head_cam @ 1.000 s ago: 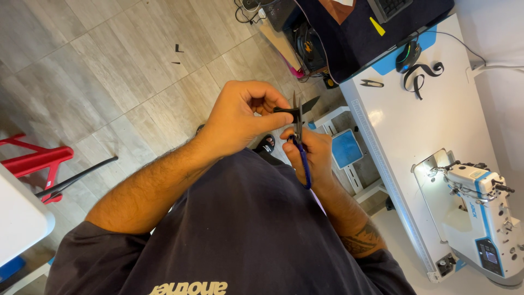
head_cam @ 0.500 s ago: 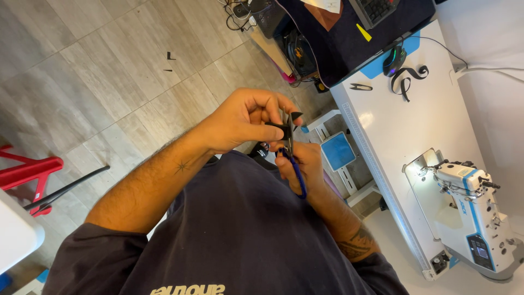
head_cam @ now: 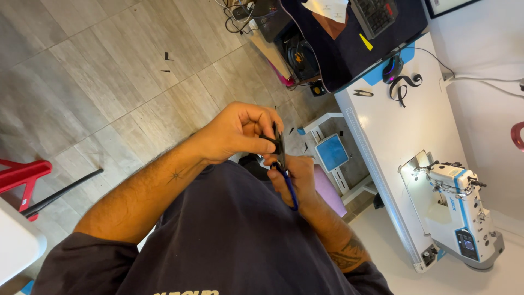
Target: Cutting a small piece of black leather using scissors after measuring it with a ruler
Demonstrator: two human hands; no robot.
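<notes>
A white sewing machine (head_cam: 456, 205) with blue trim stands near one end of a long white table (head_cam: 401, 139). Toward the table's other end lie a small pair of thread snips (head_cam: 363, 93) and a curled black strip (head_cam: 403, 86), just beside a blue pad (head_cam: 405, 56). A dark cloth (head_cam: 341, 46) covers that far end, with a keyboard (head_cam: 374, 13) on it. Below the table's long edge sits a blue-topped stool (head_cam: 332, 153). A red stool (head_cam: 19, 177) stands on the grey tiled floor (head_cam: 98, 71), where small black scraps (head_cam: 167, 56) lie.
</notes>
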